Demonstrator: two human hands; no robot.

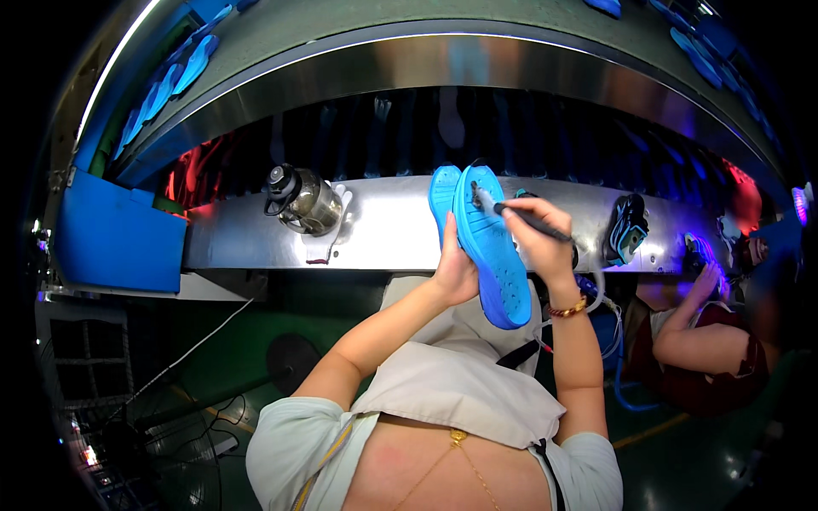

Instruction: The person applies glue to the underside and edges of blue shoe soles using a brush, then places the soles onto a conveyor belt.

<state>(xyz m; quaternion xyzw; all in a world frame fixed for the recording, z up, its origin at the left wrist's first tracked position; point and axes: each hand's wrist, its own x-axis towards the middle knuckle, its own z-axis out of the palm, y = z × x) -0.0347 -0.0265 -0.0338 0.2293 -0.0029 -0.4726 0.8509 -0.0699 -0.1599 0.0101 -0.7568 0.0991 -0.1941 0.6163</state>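
Observation:
My left hand (457,271) is closed around a bright blue shoe sole (501,277), which I hold tilted over my lap with its studded inner face up. A second blue sole (442,189) sits close behind it on the left; whether my fingers also grip that one is hidden. In my right hand (542,243) is a brush (532,221) with a black handle, pinched like a pen. Its dark bristle tip touches the upper end of the front sole. A pale tube (600,285) hangs below my right wrist.
A metal ledge (388,226) runs across in front of me. On it stand a bottle (308,204) on a white glove (328,243), and a dark shoe (626,228). Beyond, a conveyor belt (409,19) carries blue soles (198,64). At right, another person's hand (705,281) is near purple-lit footwear.

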